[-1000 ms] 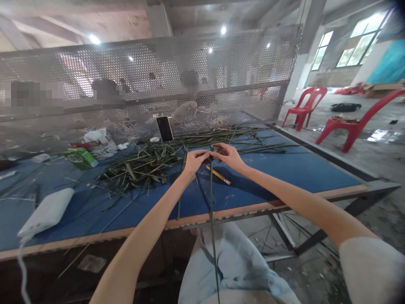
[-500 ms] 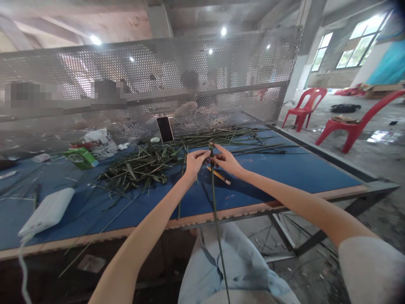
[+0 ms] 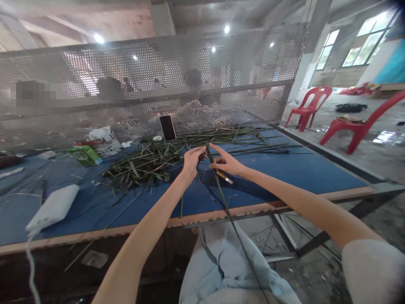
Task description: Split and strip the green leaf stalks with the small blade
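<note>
A long, narrow green leaf strip (image 3: 222,195) runs from between my two hands down over the table edge and across my lap. My left hand (image 3: 193,161) pinches its upper end, with fingers bent and thumb pressed in. On the other side, my right hand (image 3: 228,164) grips the same strip lower down between thumb and fingers, its index finger reaching toward the top end. Beneath the right hand, a thin yellow-orange tool (image 3: 225,177) lies on the blue table, partly covered. To the left of my left hand spreads a heap of cut green leaf pieces (image 3: 142,162).
Long green stalks (image 3: 218,136) lie along the back of the table (image 3: 300,171), below a perforated metal screen (image 3: 152,88). A phone (image 3: 167,128) stands there. Leftward are a green box (image 3: 85,156) and a white power bank (image 3: 53,207) with a cable. Red chairs (image 3: 308,107) stand right.
The strip's lower part has swung to the right and now slants across my lap. My right hand has slid slightly down the strip, and the hands' fingers are farther apart.
</note>
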Demonstrator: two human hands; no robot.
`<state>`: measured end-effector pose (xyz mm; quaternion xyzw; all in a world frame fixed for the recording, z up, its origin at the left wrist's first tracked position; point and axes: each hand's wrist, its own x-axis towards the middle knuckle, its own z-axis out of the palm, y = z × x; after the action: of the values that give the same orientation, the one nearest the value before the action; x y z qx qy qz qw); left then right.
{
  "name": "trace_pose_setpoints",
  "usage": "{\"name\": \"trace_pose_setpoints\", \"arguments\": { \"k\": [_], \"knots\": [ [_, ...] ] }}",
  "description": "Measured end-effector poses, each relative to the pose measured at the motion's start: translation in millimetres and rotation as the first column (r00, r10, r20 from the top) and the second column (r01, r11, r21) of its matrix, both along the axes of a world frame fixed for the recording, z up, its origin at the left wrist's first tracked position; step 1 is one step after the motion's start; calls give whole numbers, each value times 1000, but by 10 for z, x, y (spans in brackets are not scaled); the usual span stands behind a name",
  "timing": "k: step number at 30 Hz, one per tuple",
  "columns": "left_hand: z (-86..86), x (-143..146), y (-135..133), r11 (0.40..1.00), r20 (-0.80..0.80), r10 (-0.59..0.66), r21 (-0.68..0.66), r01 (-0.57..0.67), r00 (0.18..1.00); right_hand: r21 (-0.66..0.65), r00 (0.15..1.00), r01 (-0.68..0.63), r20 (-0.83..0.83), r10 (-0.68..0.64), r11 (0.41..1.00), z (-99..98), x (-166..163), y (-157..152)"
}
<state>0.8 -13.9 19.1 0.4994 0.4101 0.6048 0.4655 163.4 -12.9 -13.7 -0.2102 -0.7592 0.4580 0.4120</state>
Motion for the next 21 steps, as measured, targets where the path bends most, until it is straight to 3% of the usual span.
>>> {"name": "trace_pose_setpoints", "arguments": {
  "k": [8, 21],
  "knots": [
    [28, -20, -2, 1000, 42, 19, -8, -18, 999, -122, 1000, -16, 3, 17, 992, 95, 27, -45],
    [-8, 129, -72, 990, -116, -68, 116, 81, 991, -73, 922, 340, -171, -347, 938, 120, 34, -56]
  ]
}}
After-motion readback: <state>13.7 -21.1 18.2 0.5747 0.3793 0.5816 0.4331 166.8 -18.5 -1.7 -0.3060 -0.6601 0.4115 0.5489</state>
